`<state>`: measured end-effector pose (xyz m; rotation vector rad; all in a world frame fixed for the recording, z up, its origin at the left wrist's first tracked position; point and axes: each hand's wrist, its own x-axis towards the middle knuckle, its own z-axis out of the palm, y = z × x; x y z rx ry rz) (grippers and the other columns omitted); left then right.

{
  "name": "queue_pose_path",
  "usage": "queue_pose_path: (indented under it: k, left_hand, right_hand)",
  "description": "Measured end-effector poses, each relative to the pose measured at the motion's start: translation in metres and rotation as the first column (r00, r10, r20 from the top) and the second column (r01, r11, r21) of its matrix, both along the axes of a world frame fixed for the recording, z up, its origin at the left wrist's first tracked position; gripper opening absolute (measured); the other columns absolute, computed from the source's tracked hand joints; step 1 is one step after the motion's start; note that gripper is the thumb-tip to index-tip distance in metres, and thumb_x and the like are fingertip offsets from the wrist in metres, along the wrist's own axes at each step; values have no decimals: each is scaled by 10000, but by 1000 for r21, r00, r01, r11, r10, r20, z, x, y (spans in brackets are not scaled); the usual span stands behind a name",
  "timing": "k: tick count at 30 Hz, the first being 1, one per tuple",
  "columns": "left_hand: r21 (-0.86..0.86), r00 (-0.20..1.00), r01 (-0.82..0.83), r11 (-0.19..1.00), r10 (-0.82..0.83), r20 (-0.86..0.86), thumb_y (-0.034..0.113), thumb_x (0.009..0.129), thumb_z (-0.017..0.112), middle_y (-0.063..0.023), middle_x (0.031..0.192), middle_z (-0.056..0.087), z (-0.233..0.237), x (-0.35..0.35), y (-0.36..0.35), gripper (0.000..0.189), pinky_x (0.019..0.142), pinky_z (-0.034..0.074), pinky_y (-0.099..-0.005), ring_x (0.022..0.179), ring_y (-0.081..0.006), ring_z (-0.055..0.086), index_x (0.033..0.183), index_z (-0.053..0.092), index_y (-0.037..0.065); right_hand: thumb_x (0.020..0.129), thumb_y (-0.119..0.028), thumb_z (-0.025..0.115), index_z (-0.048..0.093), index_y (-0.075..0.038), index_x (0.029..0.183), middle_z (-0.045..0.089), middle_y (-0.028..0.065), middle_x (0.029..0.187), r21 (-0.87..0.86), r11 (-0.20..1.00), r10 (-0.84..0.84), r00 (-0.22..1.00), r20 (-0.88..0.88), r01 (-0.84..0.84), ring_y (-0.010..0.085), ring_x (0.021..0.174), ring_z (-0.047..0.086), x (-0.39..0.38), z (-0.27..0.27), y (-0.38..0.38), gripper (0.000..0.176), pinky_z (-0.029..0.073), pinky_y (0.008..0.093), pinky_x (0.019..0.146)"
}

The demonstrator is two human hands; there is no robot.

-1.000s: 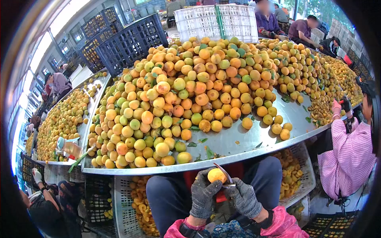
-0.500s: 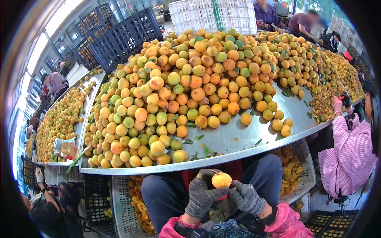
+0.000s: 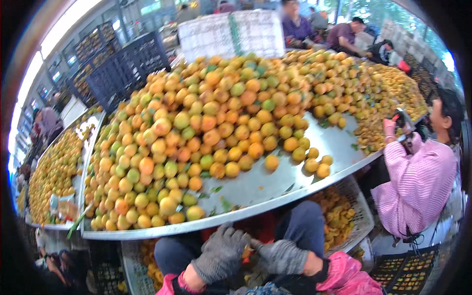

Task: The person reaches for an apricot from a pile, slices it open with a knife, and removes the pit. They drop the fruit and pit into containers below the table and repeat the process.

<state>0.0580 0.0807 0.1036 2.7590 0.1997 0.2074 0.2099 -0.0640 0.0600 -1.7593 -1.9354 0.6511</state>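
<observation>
Both my hands wear grey knit gloves and are close together over my lap, below the metal table's front edge. My left hand (image 3: 221,255) is closed with its back toward me. A small orange part of an apricot (image 3: 247,252) shows at its inner side, the rest being hidden by the glove. Beside it, my right hand (image 3: 282,256) is closed, its fingertips near that apricot; whatever it grips is hidden. Beyond them, a large heap of apricots (image 3: 206,123), yellow, orange and some green, covers much of the metal table (image 3: 250,189).
White crates of split fruit (image 3: 339,216) stand by my knees. A white crate (image 3: 231,34) and a dark crate (image 3: 129,69) are behind the heap. A co-worker in a pink checked top (image 3: 423,182) sits at the right. A black crate (image 3: 405,268) lies lower right.
The view has shifted, so the table appears further left and lower. My left hand has turned over the apricot, which was in plain view before and is now mostly covered.
</observation>
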Motion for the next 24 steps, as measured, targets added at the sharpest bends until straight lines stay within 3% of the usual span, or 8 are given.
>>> queue_pose_path:
  k: [5, 7, 9, 12, 17, 19, 22, 24]
  left_hand:
    - [-63, 880, -447, 892, 451, 151, 157, 636, 761, -136, 1071, 610, 22, 3, -19, 528, 947, 437, -427, 1025, -294, 580, 1116, 566, 55]
    - [-453, 811, -414, 789, 546, 210, 172, 874, 632, -98, 1023, 638, 22, -8, -30, 361, 805, 524, -351, 908, -234, 633, 1176, 550, -8]
    - [-939, 800, -94, 330, 587, 127, 213, 872, 673, -79, 1059, 629, 0, -8, -40, 403, 859, 479, -304, 955, -173, 596, 1192, 538, 8]
    - [-969, 771, -122, 214, 635, 43, 207, 890, 659, -64, 993, 633, 16, -5, -62, 378, 807, 487, -301, 903, -153, 589, 1181, 544, -5]
    - [-906, 694, -203, 371, 707, 134, 159, 851, 698, -78, 954, 624, 8, 1, -66, 375, 759, 501, -293, 847, -160, 593, 1155, 555, -7]
    - [-636, 727, -393, 664, 648, 228, 118, 817, 718, -103, 948, 622, 1, -3, -61, 411, 762, 505, -293, 842, -183, 602, 1167, 544, -11]
    - [-836, 680, -320, 446, 723, 126, 146, 800, 734, -128, 923, 627, -3, 1, -63, 454, 766, 508, -301, 840, -204, 612, 1173, 536, -21]
    - [-741, 724, -381, 553, 677, 133, 164, 744, 749, -142, 982, 637, -23, 2, -51, 467, 794, 502, -335, 892, -259, 623, 1143, 559, 13]
  right_hand:
    - [914, -291, 535, 425, -45, 1348, 556, 135, 571, -2, 979, -205, 977, -61, 205, 314, 417, 536, -4, 9, 1, 511, 404, 427, 391]
    - [935, -306, 509, 376, -78, 1395, 569, 133, 588, 133, 929, -315, 925, -212, 346, 308, 410, 529, -8, 3, -2, 530, 411, 412, 390]
    - [929, -291, 511, 303, -101, 1440, 588, 134, 606, 183, 924, -281, 921, -271, 336, 294, 396, 520, -16, -11, 1, 584, 415, 397, 386]
    - [911, -306, 532, 291, -100, 1445, 507, 131, 512, 377, 878, -210, 946, -248, 294, 303, 379, 494, -22, -10, 2, 621, 389, 418, 373]
    - [894, -280, 556, 284, -93, 1444, 512, 133, 509, 367, 894, -187, 959, -214, 256, 279, 356, 475, -20, -5, 2, 642, 364, 410, 356]
    - [885, -272, 568, 271, -93, 1449, 512, 134, 507, 373, 891, -184, 957, -225, 259, 273, 345, 464, -22, -2, 2, 662, 354, 409, 349]
    - [889, -276, 562, 324, -88, 1423, 568, 136, 589, 183, 952, -220, 965, -144, 244, 280, 391, 505, -18, 6, 3, 614, 393, 397, 387]
    - [872, -254, 553, 211, -109, 1478, 604, 157, 636, 38, 976, -214, 975, -61, 217, 292, 414, 544, -15, 2, 6, 711, 427, 402, 399]
